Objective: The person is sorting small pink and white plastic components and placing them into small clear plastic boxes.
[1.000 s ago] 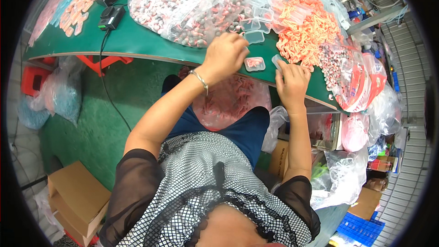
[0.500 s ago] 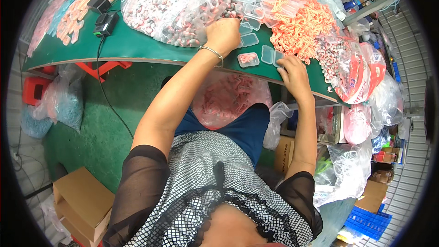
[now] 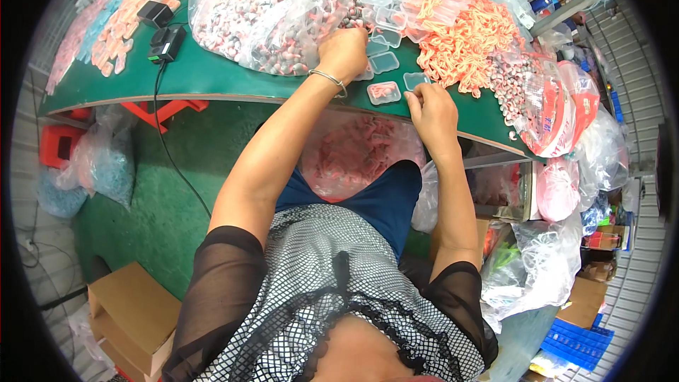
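My left hand (image 3: pixel 344 53) is closed, its fingertips down at the near edge of a big clear bag (image 3: pixel 244 35) full of small grey, white and pink pieces; what the fingers hold is hidden. My right hand (image 3: pixel 433 112) curls over the right part of an open clear plastic box (image 3: pixel 415 80), thumb towards the table's front edge. Between the hands lies a small clear box with pink pieces in it (image 3: pixel 384 93). Several more clear boxes (image 3: pixel 384 62) lie just right of my left hand.
A heap of orange cords (image 3: pixel 463 35) and loose grey-and-pink pieces (image 3: pixel 508 92) cover the right of the green table (image 3: pixel 233 83). A black device with a cable (image 3: pixel 166 44) stands left. Below the table hangs or stands a bag of pink pieces (image 3: pixel 357 152). A cardboard box (image 3: pixel 138 311) sits lower left.
My right hand has shifted left and curled in over the right part of the open clear box. My left hand stays at the bag's edge, nearly unmoved.
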